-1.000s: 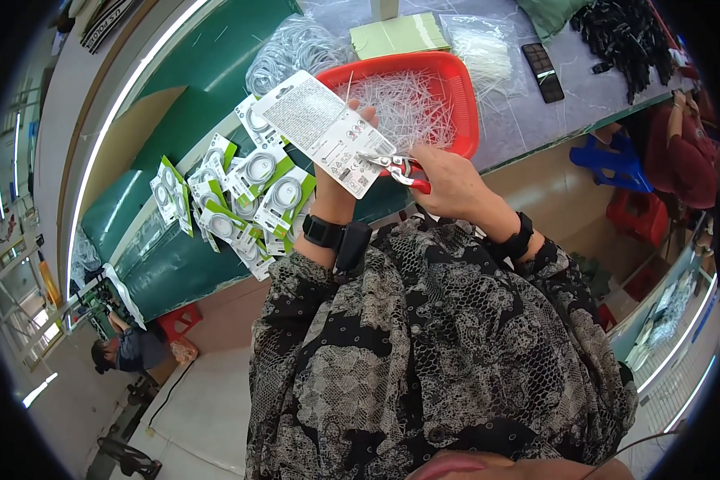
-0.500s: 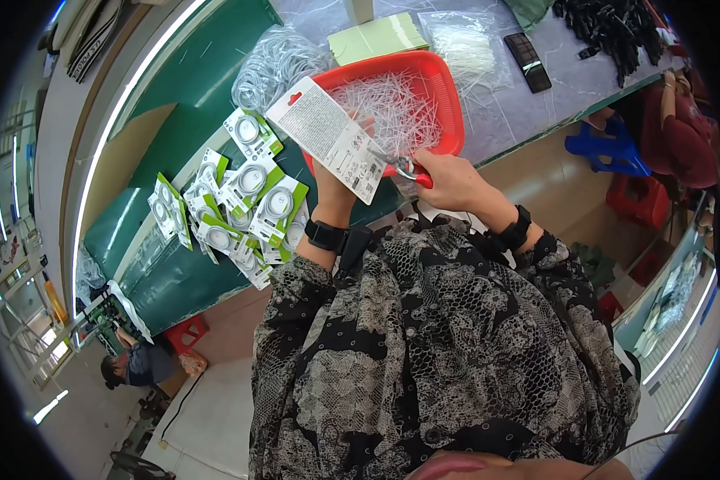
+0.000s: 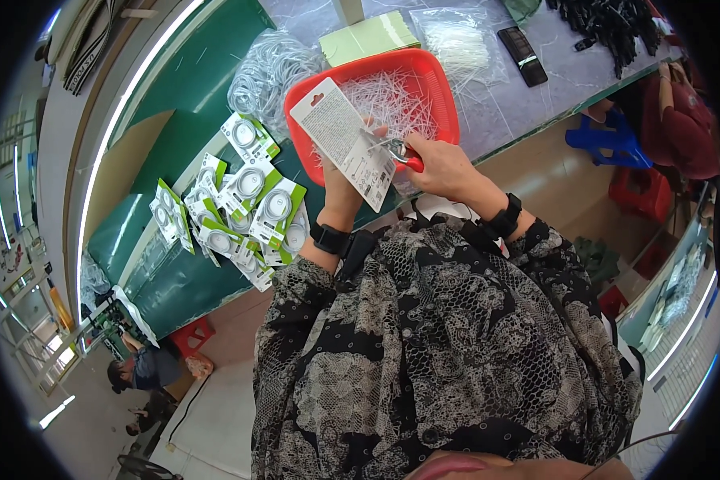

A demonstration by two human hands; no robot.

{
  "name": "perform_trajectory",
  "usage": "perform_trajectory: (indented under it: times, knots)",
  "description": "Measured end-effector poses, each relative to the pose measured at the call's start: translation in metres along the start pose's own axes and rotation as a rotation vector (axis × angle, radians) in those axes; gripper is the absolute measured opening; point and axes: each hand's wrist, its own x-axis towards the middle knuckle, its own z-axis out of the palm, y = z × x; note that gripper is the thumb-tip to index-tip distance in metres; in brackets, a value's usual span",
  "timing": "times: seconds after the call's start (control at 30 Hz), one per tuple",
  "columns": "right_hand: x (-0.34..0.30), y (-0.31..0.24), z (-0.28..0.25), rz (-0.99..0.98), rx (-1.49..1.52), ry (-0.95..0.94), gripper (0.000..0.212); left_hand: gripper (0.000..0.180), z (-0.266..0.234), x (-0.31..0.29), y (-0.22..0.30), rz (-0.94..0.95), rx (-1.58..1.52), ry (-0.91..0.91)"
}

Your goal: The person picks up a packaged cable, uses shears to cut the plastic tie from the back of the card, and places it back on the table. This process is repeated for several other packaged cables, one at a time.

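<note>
My left hand (image 3: 342,190) grips a white packaging card (image 3: 336,132) from behind, its printed back facing up and a hanging hole at the top; most of the fingers are hidden by the card. Closed around red-handled pliers (image 3: 413,163), my right hand (image 3: 446,170) has the metal jaws against the card's right edge, beside the left fingertips. Whether the jaws are closed on something cannot be made out. Beneath the card stands a red plastic basin (image 3: 451,104) holding many thin white plastic strips (image 3: 404,100).
Carded coiled cables (image 3: 248,204) lie piled left of my left hand. Behind the basin are bagged grey coils (image 3: 276,68), yellowish cards (image 3: 368,40), a bag of white strips (image 3: 460,44), a black phone (image 3: 523,58) and black parts (image 3: 604,36). Other people sit at both sides.
The card has shifted slightly right and down relative to the basin. The pliers and my right hand have moved a little left and up, with the jaws now further over the card.
</note>
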Motion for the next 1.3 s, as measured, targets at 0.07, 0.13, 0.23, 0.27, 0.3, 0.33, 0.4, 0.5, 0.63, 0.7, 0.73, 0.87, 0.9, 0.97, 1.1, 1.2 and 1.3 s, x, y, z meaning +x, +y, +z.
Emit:
perform_trajectory:
  times: [0.07, 0.13, 0.23, 0.27, 0.3, 0.33, 0.4, 0.5, 0.63, 0.7, 0.73, 0.87, 0.9, 0.97, 1.1, 1.2, 1.3]
  knots:
    - [-0.002, 0.000, 0.000, 0.010, -0.012, -0.011, 0.027, 0.041, 0.001, -0.002, 0.000, 0.040, 0.053, -0.002]
    - [-0.008, 0.000, -0.004, -0.051, 0.027, 0.002, 0.028, 0.041, -0.001, 0.002, 0.000, 0.047, 0.051, 0.035]
    - [-0.012, -0.001, -0.003, -0.106, 0.066, 0.006, 0.030, 0.040, -0.001, 0.009, 0.000, 0.058, 0.044, 0.098]
    - [-0.013, -0.002, -0.002, -0.133, 0.084, 0.008, 0.031, 0.040, 0.000, 0.009, 0.002, 0.066, 0.025, 0.099]
    - [-0.014, -0.002, -0.001, -0.160, 0.102, 0.010, 0.033, 0.039, 0.000, 0.010, 0.003, 0.075, 0.006, 0.099]
    - [-0.013, -0.003, 0.000, -0.159, 0.103, 0.009, 0.033, 0.039, 0.001, 0.010, 0.004, 0.084, -0.013, 0.099]
    - [-0.011, -0.007, 0.004, -0.222, 0.083, 0.046, 0.034, 0.038, -0.002, 0.010, 0.003, 0.072, 0.002, 0.107]
    - [-0.009, -0.011, 0.003, -0.250, 0.063, 0.070, 0.034, 0.037, -0.005, 0.010, 0.000, 0.051, 0.033, 0.120]
    - [-0.007, -0.013, 0.005, -0.235, 0.035, 0.065, 0.035, 0.037, -0.003, 0.009, -0.001, 0.055, 0.040, 0.128]
    - [-0.005, -0.012, 0.009, -0.212, 0.019, 0.039, 0.035, 0.037, -0.002, 0.009, -0.001, 0.063, 0.044, 0.119]
    - [-0.004, -0.013, 0.009, -0.213, 0.018, 0.039, 0.035, 0.037, -0.001, 0.010, -0.001, 0.066, 0.046, 0.114]
    - [-0.001, -0.012, 0.009, -0.087, 0.066, -0.046, 0.032, 0.036, 0.000, 0.006, 0.000, 0.140, 0.318, 0.137]
    - [0.001, -0.009, 0.010, -0.083, 0.110, -0.057, 0.031, 0.036, 0.000, 0.006, 0.002, 0.144, 0.318, 0.140]
    - [0.003, 0.005, 0.009, -0.058, 0.190, -0.069, 0.031, 0.036, -0.002, 0.009, 0.006, 0.168, 0.387, 0.301]
    - [0.002, 0.034, 0.013, 0.151, -0.013, -0.029, 0.029, 0.037, -0.024, 0.011, 0.023, -0.012, 0.141, 0.254]
    - [-0.005, 0.026, 0.003, 0.207, -0.079, 0.109, 0.029, 0.039, -0.025, 0.008, 0.023, -0.034, 0.006, 0.193]
    - [-0.014, 0.013, -0.011, 0.142, -0.185, 0.208, 0.030, 0.040, -0.014, 0.003, 0.023, 0.108, 0.011, 0.194]
